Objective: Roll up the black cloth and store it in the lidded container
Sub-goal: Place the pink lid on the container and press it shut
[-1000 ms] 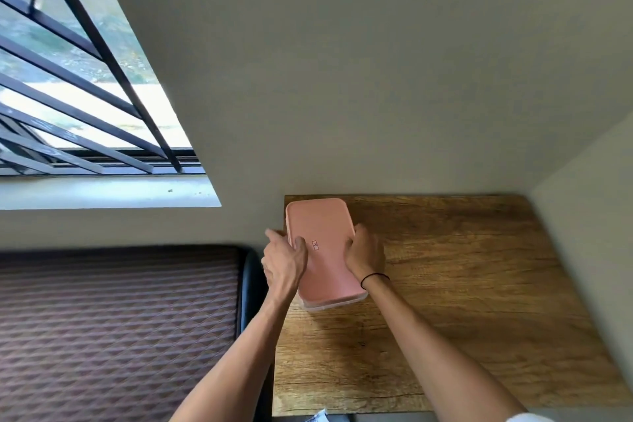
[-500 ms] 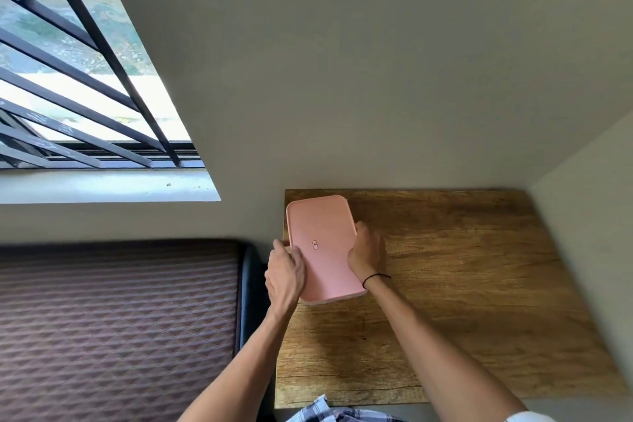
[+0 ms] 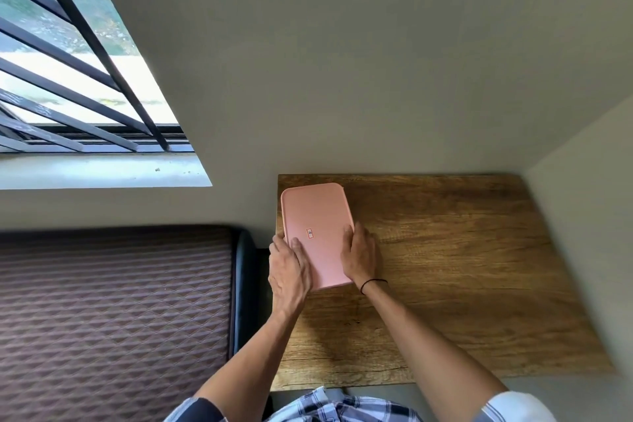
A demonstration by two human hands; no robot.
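A pink lidded container [image 3: 317, 216] lies flat at the back left corner of the wooden table [image 3: 445, 267], its lid on. My left hand [image 3: 289, 267] rests on its near left edge with fingers over the lid. On the opposite long side, my right hand [image 3: 358, 255] presses the edge; a black band circles that wrist. The black cloth is not visible anywhere.
A wall runs behind the table and another closes its right side. Left of the table stands a dark quilted mattress or seat [image 3: 113, 319]. A barred window [image 3: 68, 79] with a sill is at upper left.
The container now lies flat on the table near the back left corner; its clear base no longer shows. Both hands stay on its sides. The view has shifted down, showing my checked shirt.
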